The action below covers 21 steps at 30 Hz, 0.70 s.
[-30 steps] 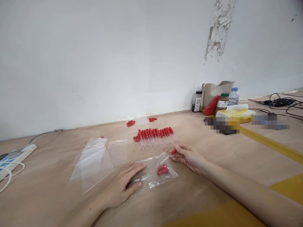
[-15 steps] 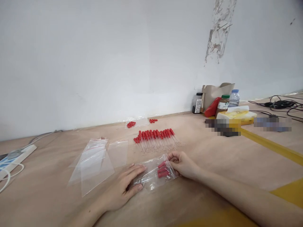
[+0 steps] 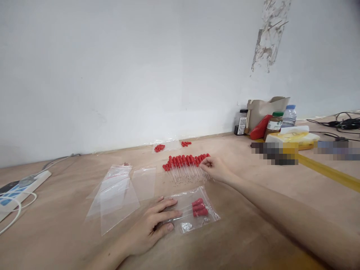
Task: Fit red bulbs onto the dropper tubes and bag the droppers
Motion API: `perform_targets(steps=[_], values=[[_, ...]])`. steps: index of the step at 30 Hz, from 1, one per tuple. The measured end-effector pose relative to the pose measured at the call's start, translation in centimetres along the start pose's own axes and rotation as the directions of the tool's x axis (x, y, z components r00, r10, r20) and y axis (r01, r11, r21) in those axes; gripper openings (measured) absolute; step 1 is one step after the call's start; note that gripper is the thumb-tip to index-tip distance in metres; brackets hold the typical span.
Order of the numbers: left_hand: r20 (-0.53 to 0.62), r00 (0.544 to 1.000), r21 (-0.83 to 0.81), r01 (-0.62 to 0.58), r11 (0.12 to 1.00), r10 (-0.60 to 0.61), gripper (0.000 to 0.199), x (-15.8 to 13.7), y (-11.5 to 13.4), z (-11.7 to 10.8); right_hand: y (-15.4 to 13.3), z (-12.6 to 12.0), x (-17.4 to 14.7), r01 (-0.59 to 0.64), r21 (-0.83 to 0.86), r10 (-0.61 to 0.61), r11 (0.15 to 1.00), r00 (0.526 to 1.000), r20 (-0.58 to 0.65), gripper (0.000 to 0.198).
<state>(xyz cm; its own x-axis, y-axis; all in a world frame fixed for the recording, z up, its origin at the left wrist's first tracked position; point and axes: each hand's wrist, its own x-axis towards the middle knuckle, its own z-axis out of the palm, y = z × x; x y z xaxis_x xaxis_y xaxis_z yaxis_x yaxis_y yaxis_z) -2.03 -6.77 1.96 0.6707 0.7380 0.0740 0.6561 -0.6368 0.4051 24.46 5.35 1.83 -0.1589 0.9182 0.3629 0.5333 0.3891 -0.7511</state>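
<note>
A clear zip bag (image 3: 187, 227) lies flat in front of me, with droppers (image 3: 200, 212) inside, their red rubber bulbs toward the right. My left hand (image 3: 153, 223) rests on the bag's left part, palm down and fingers apart. Beyond the bag, a row of glass droppers with red bulbs (image 3: 182, 161) is spread side by side, tips toward me. At the right end of that row is my right hand (image 3: 215, 168), thumb and fingers pinched together among the droppers. Whether a dropper is between the fingertips is hidden.
Several flat zip bags (image 3: 118, 198) overlap at left. Loose red bulbs (image 3: 159, 148) lie on a plastic bag near the wall, more (image 3: 186, 144) beside it. A power strip (image 3: 25, 191) sits far left. Bottles, a beige bag (image 3: 266, 112) and a tissue pack (image 3: 295, 140) stand at right.
My right hand has let go of the bag's right edge and moved forward to the dropper row. The bag now lies flat under my left hand. The view has shifted slightly.
</note>
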Motion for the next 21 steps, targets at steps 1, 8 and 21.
perform_targets(steps=[1, 8, 21], values=[[-0.006, 1.0, -0.008, -0.006, 1.0, 0.006, 0.034, 0.0, 0.0, 0.0, -0.3, 0.3, 1.4, -0.008, -0.084, 0.007, 0.996, 1.0, -0.014, 0.013], [-0.036, 0.999, 0.001, 0.004, 1.0, -0.004, 0.033, -0.2, 0.3, 0.0, -0.7, 3.2, 6.8, -0.174, -0.205, 0.165, 0.963, 0.984, -0.061, 0.015], [-0.016, 1.0, 0.019, -0.017, 1.0, 0.018, 0.038, 0.0, 0.2, -0.1, 0.2, 0.8, 6.1, -0.295, 0.275, 0.325, 0.915, 0.944, -0.066, 0.014]])
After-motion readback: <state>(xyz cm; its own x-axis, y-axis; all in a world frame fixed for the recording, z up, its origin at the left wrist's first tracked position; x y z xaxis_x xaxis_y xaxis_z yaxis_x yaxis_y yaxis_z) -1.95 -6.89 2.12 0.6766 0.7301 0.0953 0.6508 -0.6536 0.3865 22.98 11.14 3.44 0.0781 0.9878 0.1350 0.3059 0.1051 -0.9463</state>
